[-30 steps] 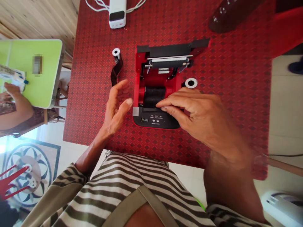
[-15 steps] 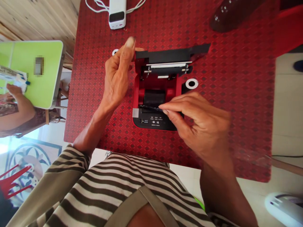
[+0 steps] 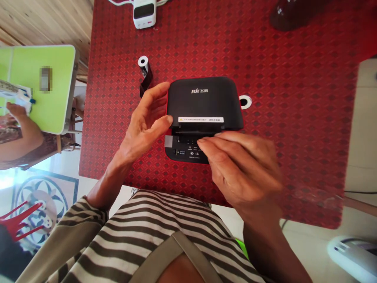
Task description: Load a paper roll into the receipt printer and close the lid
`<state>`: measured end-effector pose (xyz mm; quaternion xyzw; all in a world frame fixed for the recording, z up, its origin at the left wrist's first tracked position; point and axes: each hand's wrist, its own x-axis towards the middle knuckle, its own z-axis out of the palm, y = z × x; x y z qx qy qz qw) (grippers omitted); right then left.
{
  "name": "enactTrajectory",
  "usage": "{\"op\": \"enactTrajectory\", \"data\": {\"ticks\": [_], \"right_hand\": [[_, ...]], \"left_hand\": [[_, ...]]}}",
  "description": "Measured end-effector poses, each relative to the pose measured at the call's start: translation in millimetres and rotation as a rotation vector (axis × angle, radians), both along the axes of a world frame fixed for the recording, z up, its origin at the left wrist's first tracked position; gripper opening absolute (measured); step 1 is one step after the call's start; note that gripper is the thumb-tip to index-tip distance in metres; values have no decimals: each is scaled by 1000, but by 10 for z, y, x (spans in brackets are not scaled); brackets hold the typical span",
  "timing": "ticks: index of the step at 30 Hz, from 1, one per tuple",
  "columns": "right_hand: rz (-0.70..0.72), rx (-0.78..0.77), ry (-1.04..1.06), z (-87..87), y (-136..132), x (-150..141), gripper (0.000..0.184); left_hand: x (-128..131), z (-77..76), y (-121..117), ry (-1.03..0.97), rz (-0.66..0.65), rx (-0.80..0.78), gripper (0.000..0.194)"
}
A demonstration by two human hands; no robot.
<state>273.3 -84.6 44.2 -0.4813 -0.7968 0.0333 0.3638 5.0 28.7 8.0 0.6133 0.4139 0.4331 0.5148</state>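
A compact printer [image 3: 203,104] with a black lid and red body sits on the table, its lid lowered over the roll bay. A dark gap runs between the lid's front edge and the button panel [image 3: 188,153]. My left hand [image 3: 147,125] grips the lid's left side, thumb at the front corner and fingers farther back. At the right of the panel, my right hand [image 3: 244,165] has its fingers pinched together by the gap. They hold the end of a black strip [image 3: 188,140], which is mostly hidden under the fingers and lid.
A black roll with a white core [image 3: 143,65] lies behind my left hand, its tail loose. Another roll [image 3: 245,102] lies right of the printer. A white power bank [image 3: 144,15] and a dark bottle [image 3: 288,15] stand farther back. Someone sits at a green table [image 3: 59,106] to the left.
The printer's lid has swung down from raised to lowered, and my left hand came down with it. The roll inside is now covered. My right hand stays near the front panel.
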Motion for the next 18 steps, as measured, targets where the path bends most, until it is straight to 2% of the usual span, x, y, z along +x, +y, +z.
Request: {"op": "enactTrajectory", "data": {"ticks": [5,10,15,18], "right_hand": [[-6,-7,41,-68,-12,-7,54],[-6,-7,77,-111,-33,0,50],[-13,22,73,14,-17,17,54],[-59,90,85,66,40,64,59]], "left_hand": [[38,46,-74,-30,-2,-68,82],[51,-60,-137,-8,5,8,77],[66,-182,-219,5,44,-4,84],[56,-269,-221,-32,30,28,86]]}}
